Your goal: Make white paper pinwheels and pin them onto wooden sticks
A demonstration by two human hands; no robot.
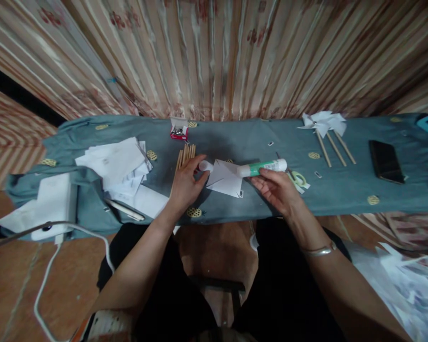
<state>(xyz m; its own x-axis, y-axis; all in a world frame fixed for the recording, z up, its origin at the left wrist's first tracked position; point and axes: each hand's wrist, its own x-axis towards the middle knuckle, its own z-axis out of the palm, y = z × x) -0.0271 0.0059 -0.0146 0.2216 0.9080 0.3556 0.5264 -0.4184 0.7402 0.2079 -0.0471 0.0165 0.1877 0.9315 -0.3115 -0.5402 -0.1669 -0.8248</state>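
The left hand (187, 179) has its thumb and fingers drawn in on a small round white plastic cap (206, 166), while the fingers of the right hand (276, 189) are closed round an uncapped green-and-white glue stick (258, 168). Between them, flat on the table (278, 133), lies a square of white paper (224, 179) with slits running in from its corners; the glue stick's bare end is at its right edge, though the blur hides whether they touch. Three white paper pinwheels on wooden sticks (328, 124) look finished at the right, whereas this square appears cut but not yet folded. A bundle of bare pale wooden sticks (185, 154), a loose pile of white paper (112, 164) and an open red box of metal pins (179, 130) seem to be unused stock. A grey-green cloth with yellow pineapples (194, 212) covers the table, with a black phone (385, 161) towards its right end. Behind hangs a pleated beige curtain (214, 61); below is a reddish-brown floor (67, 289).
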